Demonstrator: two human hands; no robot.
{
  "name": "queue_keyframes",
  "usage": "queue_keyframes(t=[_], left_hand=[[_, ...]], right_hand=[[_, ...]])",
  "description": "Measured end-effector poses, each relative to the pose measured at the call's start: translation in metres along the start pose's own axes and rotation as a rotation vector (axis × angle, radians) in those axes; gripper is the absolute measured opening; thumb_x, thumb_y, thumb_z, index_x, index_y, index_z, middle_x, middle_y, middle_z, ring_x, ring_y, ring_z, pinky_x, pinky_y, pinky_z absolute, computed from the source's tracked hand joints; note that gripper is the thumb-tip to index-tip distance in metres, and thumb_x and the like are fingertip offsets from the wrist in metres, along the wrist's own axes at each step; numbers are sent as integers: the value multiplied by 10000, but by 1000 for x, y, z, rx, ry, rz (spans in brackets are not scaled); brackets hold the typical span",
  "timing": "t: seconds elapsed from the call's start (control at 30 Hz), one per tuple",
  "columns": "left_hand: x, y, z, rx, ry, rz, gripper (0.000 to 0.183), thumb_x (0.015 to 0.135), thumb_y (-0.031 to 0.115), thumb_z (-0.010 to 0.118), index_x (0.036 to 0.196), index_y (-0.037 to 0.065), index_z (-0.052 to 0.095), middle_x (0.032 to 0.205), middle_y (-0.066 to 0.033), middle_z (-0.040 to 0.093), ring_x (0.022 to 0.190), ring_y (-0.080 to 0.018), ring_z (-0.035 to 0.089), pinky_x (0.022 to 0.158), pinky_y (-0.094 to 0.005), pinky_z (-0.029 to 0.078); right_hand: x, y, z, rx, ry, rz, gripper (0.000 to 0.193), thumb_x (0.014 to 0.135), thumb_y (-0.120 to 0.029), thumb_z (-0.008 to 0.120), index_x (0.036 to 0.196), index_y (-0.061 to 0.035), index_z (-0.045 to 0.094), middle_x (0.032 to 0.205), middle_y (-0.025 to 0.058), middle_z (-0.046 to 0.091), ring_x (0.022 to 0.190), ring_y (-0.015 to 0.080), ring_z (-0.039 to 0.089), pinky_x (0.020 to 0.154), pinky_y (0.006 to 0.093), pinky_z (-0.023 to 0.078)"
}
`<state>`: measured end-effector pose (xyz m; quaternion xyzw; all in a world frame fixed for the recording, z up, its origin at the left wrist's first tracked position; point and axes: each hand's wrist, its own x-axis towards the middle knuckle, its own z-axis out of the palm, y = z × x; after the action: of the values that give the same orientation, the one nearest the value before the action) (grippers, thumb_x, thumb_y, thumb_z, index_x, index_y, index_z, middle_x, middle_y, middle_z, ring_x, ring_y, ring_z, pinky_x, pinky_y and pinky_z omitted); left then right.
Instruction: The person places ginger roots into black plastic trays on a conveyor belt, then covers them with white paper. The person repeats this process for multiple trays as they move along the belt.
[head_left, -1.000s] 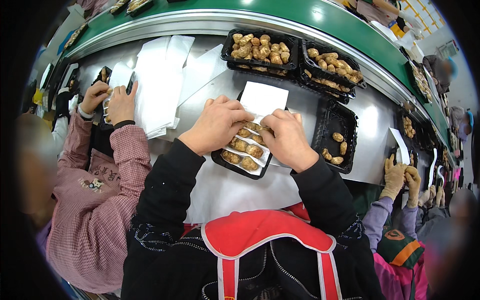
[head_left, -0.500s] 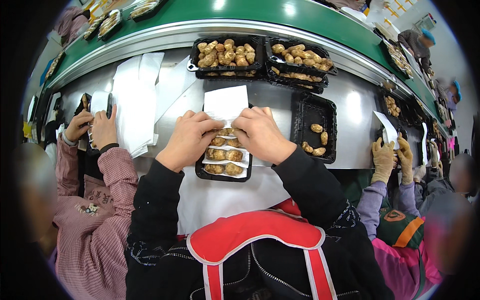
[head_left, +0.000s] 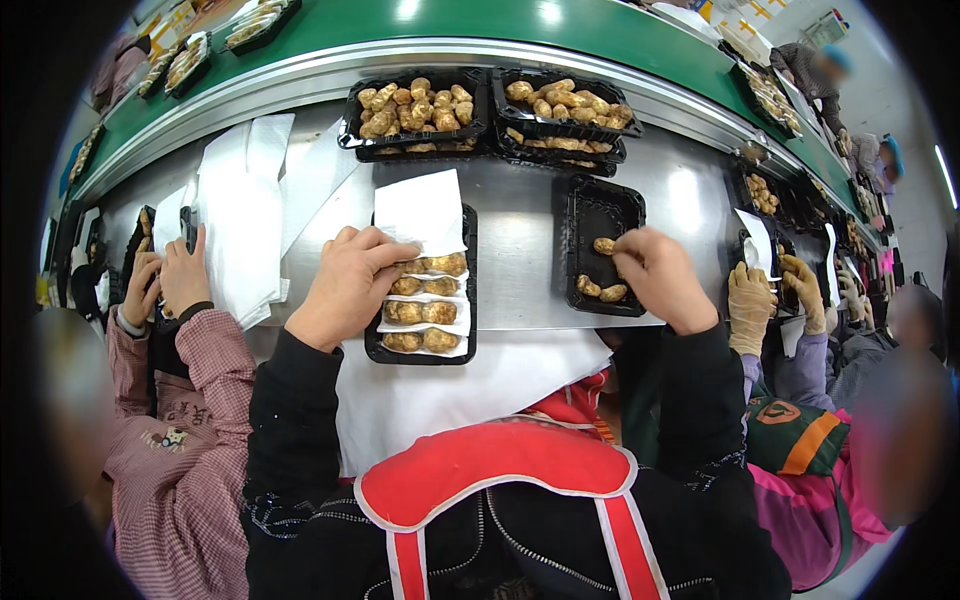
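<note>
My left hand lies along the left side of a black plastic tray, thumb and fingers pinching white paper at its farthest filled row. In this tray, pairs of small brown knobbly tubers sit in rows with folds of the paper between them. The paper's far end stands up past the rows. Over a second black tray to the right, my right hand has its fingertips closed around a tuber that they hide. A few loose tubers lie beside it in that tray.
Stacked black trays heaped with tubers stand at the back, with more trays beside them. White paper sheets lie at left. Beyond runs a green conveyor belt. Co-workers' hands and gloved hands work on either side.
My right hand has left the paper in the front tray and reached right into the second tray, closing on a tuber. My left hand stays at the paper. The view has shifted slightly.
</note>
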<state>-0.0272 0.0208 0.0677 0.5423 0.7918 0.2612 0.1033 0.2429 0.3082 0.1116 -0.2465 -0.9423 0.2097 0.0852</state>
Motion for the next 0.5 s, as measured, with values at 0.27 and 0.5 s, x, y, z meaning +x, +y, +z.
queue_keyframes(t=[0.27, 0.5], left_hand=[[-2, -1, 0, 23, 6, -5, 239, 949, 119, 670, 1163, 157, 770, 992, -40, 645, 989, -257, 550, 904, -389, 412], [0, -1, 0, 28, 21, 20, 232, 948, 126, 674, 1156, 162, 771, 988, -32, 649, 973, -255, 554, 890, -388, 413]], right_hand=[[-19, 7, 7, -348, -187, -82, 146, 834, -122, 695, 961, -105, 767, 973, 109, 681, 997, 324, 627, 896, 442, 440], [-8, 8, 6, -583, -373, -146, 142, 816, -108, 682, 919, -147, 773, 986, 80, 666, 981, 303, 609, 906, 450, 405]])
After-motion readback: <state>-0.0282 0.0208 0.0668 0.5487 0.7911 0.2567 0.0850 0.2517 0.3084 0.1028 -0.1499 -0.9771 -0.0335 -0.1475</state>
